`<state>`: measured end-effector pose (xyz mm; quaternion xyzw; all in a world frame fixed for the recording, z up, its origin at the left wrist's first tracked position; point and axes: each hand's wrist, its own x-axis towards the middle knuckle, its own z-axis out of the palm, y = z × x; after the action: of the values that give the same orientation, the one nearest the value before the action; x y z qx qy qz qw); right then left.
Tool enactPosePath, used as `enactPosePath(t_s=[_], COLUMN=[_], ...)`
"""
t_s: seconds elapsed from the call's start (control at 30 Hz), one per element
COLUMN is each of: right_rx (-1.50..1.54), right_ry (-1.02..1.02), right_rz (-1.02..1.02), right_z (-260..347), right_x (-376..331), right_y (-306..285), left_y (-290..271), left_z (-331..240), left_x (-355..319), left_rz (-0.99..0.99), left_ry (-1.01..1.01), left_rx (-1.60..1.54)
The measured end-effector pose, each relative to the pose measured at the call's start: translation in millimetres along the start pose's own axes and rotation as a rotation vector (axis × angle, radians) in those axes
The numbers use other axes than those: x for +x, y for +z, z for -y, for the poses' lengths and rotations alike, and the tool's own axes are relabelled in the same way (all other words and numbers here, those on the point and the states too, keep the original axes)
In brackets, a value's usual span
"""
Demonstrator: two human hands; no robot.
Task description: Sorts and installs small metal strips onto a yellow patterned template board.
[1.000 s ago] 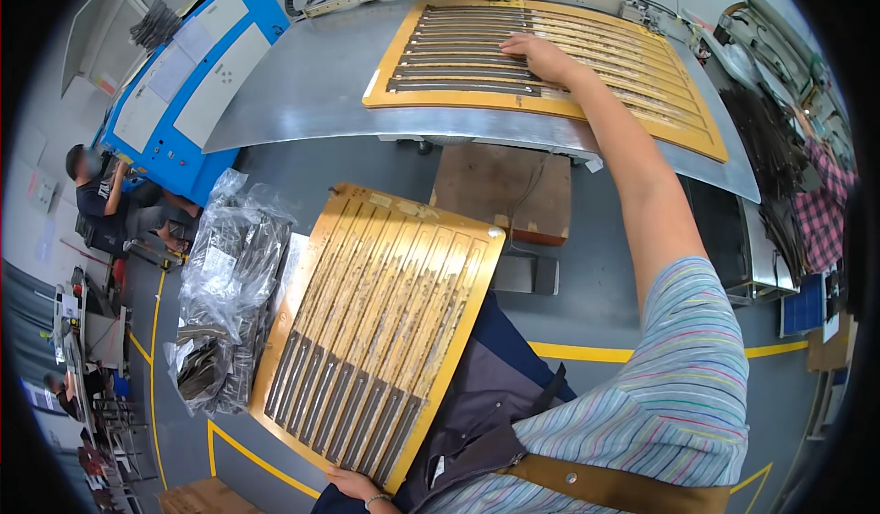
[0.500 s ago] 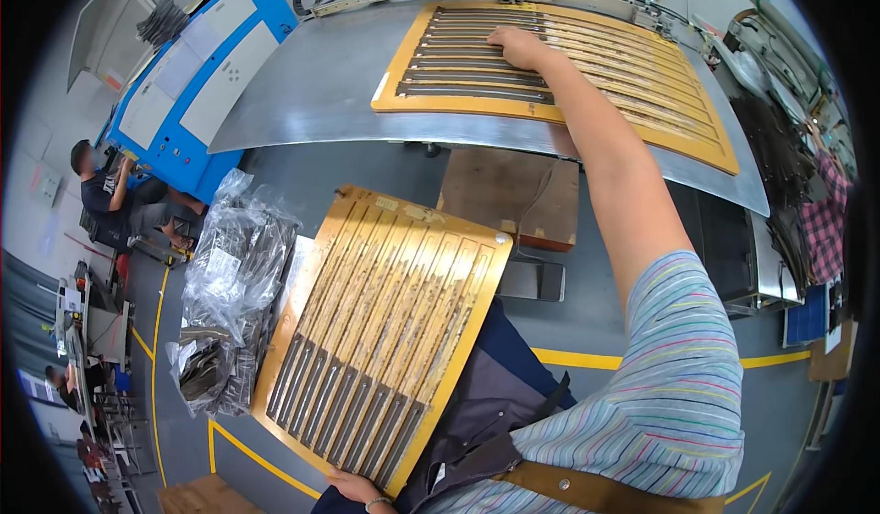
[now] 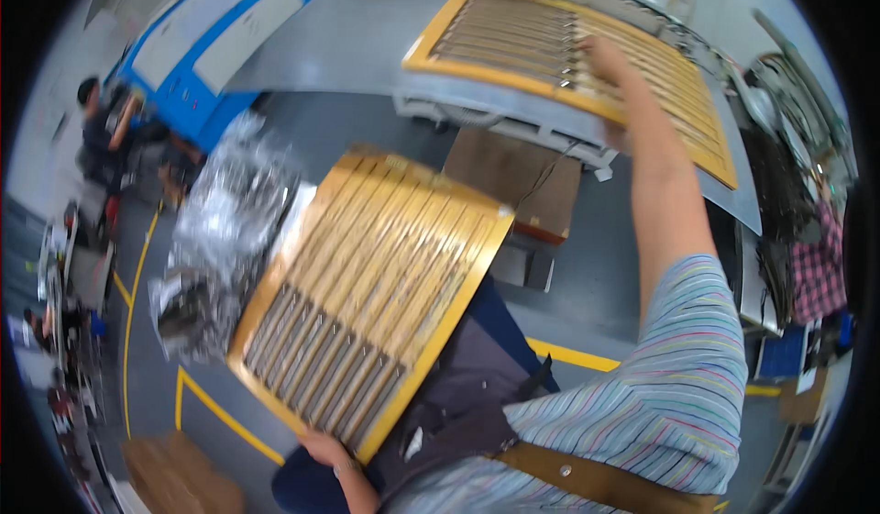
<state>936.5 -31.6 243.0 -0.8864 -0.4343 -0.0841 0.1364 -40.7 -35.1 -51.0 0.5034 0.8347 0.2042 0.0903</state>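
Note:
Across my lap leans a yellow slotted board (image 3: 403, 230), its top edge tilted away from me. Dark narrow strips (image 3: 321, 353) fill the slots in its lower part, and the upper slots show bare. My left hand (image 3: 323, 448) grips this board's lower edge, fingers partly hidden by it. On the metal table, a second yellow slotted board (image 3: 632, 115) carries dark strips (image 3: 509, 35) in its left half. Over its middle, where the strips end, reaches my right hand (image 3: 605, 60). Its fingers are blurred, so whether they hold anything is unclear.
Clear plastic bags of dark pieces (image 3: 225, 230) stand left of the lap board. A brown box (image 3: 513, 175) sits under the metal table (image 3: 339, 42). Machinery lines the table's back. A blue-and-white cabinet (image 3: 229, 42) and a seated person (image 3: 105, 138) are at left.
My right hand has shifted right and a little nearer along the table board. My left hand keeps its grip on the lap board. The whole view has swung slightly and blurred.

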Motion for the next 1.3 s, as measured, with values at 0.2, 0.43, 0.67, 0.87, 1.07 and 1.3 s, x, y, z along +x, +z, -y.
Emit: enactPosePath(t_s=[0.2, 0.43, 0.67, 0.87, 1.07, 1.3], right_rx=[0.398, 0.691, 0.294, 0.288, 0.252, 0.267], right_ry=[-0.350, -0.824, -0.720, -0.714, -0.740, -0.781], right_rz=[-0.299, 0.324, 0.165, 0.168, 0.177, 0.200], right_z=[114.9, 360.1, 381.0, 363.0, 364.4, 362.6], right_x=[-79.4, -327.3, -393.3, -397.2, -402.2, -391.3], right_y=[5.1, 155.9, 234.5, 227.0, 228.2, 227.2], left_y=[-17.8, -30.6, -19.8, -26.0, -28.3, -44.7], left_z=[-34.9, -31.1, -20.1, -31.7, -20.5, -26.9], left_x=[-7.8, -5.0, -25.9, -39.9, -34.0, -41.9], left_rz=[0.032, 0.527, 0.478, 0.508, 0.533, 0.641], left_ry=[-0.040, -0.400, -0.201, -0.168, -0.057, -0.176], left_rx=[-0.085, -1.062, -0.902, -0.948, -0.833, -1.101])
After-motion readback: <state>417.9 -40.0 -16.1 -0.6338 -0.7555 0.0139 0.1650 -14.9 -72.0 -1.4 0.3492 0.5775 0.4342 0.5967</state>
